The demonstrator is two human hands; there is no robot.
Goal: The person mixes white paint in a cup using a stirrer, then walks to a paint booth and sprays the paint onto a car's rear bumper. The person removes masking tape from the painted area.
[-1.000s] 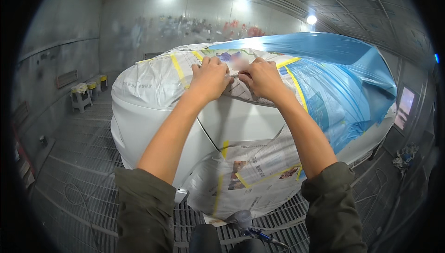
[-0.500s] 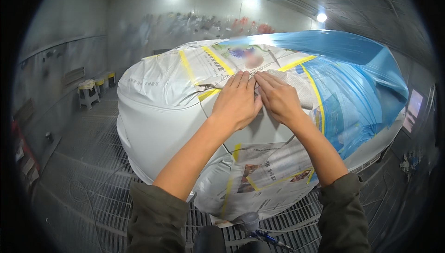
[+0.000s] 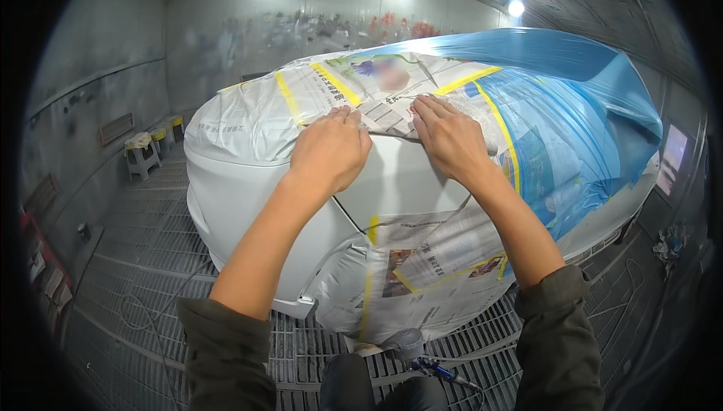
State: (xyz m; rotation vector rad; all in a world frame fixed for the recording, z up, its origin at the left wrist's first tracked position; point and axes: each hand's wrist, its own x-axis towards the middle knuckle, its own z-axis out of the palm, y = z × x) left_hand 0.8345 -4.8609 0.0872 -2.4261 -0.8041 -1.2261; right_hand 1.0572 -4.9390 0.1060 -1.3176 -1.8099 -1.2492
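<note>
My left hand (image 3: 331,149) lies with its fingers flat on the edge of the newspaper sheet (image 3: 382,115) along the top of a car's light grey body panel (image 3: 388,178). The fingers of my right hand (image 3: 453,138) are stretched out on the same folded paper edge, further right, apart from the left hand. Strips of yellow tape (image 3: 334,83) run across the paper. Blue plastic film (image 3: 561,147) covers the car to the right. Lower down, more taped newspaper (image 3: 444,260) hangs over the wheel area.
A spray gun (image 3: 437,370) with a grey cup (image 3: 407,342) is near my legs above the grated floor (image 3: 162,328). A hose (image 3: 151,328) lies at the left. Stools (image 3: 141,156) stand by the left wall. Crumpled material (image 3: 672,242) lies at the right.
My hands have moved apart, the left one sliding left along the paper edge. The newspaper flap between them now lies straighter, and more grey panel shows below it. The view has shifted slightly.
</note>
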